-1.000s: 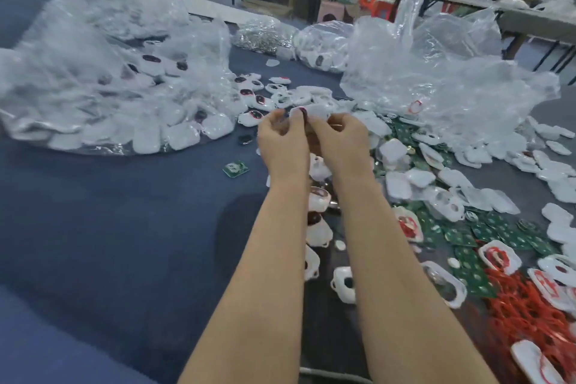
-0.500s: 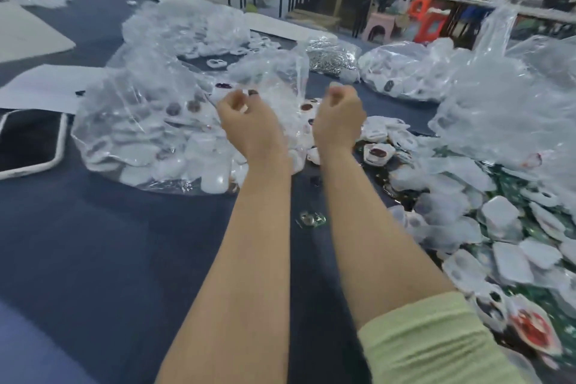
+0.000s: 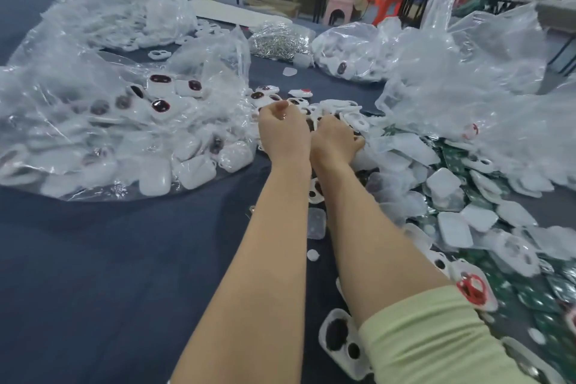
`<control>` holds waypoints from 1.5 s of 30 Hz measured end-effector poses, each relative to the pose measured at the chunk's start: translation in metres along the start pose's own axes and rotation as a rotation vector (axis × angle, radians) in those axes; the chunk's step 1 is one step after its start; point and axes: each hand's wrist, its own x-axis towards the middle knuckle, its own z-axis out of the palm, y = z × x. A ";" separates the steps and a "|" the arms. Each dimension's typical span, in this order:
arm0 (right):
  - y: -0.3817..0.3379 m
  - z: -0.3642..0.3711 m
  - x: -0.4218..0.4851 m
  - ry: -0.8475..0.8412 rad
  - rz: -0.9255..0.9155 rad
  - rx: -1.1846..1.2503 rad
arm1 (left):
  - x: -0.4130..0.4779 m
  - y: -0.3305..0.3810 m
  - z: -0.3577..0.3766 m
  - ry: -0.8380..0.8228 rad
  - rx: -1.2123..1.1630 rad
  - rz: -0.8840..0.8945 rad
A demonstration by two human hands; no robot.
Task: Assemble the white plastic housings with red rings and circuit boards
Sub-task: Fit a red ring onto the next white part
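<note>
Both bare forearms reach forward over a dark blue cloth (image 3: 109,259) covering the work surface, the hands side by side and nearly touching at the far edge of a heap of parts. The left hand (image 3: 282,134) hovers knuckles-up with its fingers curled in toward the palm; something small glints at the fingertips, but whether the hand pinches a part cannot be told. The right hand (image 3: 333,143) is lowered onto the heap with its fingers bent over the loose white housings (image 3: 453,229), and whether it has one in its grasp cannot be told either, since the fingertips are hidden among the pieces. The housings spread from the hands across the right side of the cloth, lying on top of and between green circuit boards (image 3: 453,162). Near the right forearm, one housing carries a red ring (image 3: 470,288), and an open housing shell (image 3: 324,333) with two dark holes lies just beside the pale yellow-green sleeve (image 3: 436,343). To the left of the hands sits a clear plastic bag (image 3: 93,121) filled with white housings, several showing dark red windows. Farther back lies a small bag of silvery metal pieces (image 3: 280,40), and a large crumpled clear bag (image 3: 467,65) rises on the right.
</note>
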 end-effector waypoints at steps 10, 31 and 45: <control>0.087 -0.113 -0.053 0.011 -0.039 0.984 | -0.074 -0.017 0.026 -0.331 0.121 -0.032; 0.202 -0.150 -0.155 -0.294 0.026 0.032 | -0.161 -0.071 0.036 -0.504 -0.233 -0.166; 0.206 -0.143 -0.142 0.037 0.124 1.213 | -0.168 -0.078 0.038 -0.611 -0.223 -0.198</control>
